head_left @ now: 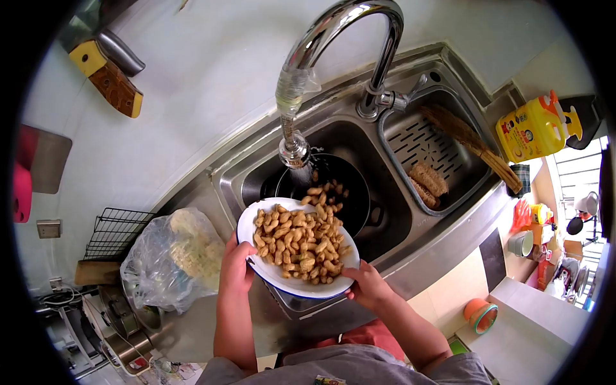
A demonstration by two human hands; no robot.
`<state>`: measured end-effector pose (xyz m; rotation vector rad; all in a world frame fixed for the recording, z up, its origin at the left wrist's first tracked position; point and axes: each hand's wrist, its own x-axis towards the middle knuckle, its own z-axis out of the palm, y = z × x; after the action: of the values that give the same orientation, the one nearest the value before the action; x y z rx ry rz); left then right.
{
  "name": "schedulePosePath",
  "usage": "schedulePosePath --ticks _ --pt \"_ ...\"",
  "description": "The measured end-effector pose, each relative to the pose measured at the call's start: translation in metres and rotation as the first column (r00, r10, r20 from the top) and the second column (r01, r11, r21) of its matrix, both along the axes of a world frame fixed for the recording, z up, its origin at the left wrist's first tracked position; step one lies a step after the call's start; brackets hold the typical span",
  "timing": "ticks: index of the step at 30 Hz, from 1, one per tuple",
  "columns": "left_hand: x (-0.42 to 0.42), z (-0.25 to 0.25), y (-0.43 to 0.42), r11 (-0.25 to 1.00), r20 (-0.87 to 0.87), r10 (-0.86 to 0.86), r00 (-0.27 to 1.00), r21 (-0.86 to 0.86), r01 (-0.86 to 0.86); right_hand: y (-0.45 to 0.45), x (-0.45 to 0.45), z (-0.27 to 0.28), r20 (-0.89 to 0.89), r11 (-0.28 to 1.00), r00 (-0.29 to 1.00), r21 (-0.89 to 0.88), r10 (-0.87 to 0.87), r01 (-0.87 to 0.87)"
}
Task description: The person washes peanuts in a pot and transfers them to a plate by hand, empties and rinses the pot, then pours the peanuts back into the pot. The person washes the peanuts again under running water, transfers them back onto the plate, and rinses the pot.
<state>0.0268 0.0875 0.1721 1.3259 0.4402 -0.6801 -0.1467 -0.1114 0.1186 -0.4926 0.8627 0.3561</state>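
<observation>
A white enamel plate with a blue rim is heaped with unshelled peanuts. My left hand grips its left edge, and my right hand holds its right edge, thumb on top. The plate is over the front of the sink, and some peanuts at its far side are spilling into a black pot in the left basin. Water runs from the chrome faucet into that pot. How full the pot is cannot be made out.
In the right basin a slotted drainer holds loofah scrubbers and a whisk brush. A yellow jug stands beyond it. Left of the sink lies a clear plastic bag near a black wire rack.
</observation>
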Motion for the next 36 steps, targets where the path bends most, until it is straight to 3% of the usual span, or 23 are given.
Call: schedulePosePath --ticks 2,14,21,31,34,36 --pt "0.005 0.000 -0.003 0.999 0.045 -0.038 0.998 0.031 0.036 0.000 0.002 0.003 -0.095 1.000 0.995 0.011 0.009 -0.008" --pt "0.020 0.024 -0.030 0.995 0.140 -0.068 0.988 0.081 0.057 0.013 0.007 -0.013 -0.119 0.963 0.992 0.258 -0.051 0.081" --pt "0.027 0.026 -0.043 0.976 0.253 -0.215 0.943 0.081 0.201 0.009 0.012 -0.008 -0.159 0.952 0.983 0.277 -0.090 0.132" --pt "0.036 0.022 -0.049 0.972 0.252 -0.233 0.939 0.025 0.235 0.013 0.013 -0.026 -0.137 0.910 0.987 0.393 -0.086 0.134" --pt "0.033 0.029 -0.053 0.966 0.273 -0.254 0.928 0.033 0.255 0.010 0.015 -0.017 -0.127 0.918 0.986 0.370 -0.106 0.146" --pt "0.030 0.033 -0.055 0.945 0.382 -0.326 0.865 0.125 0.302 0.009 0.015 -0.012 -0.124 0.929 0.985 0.338 -0.116 0.152"
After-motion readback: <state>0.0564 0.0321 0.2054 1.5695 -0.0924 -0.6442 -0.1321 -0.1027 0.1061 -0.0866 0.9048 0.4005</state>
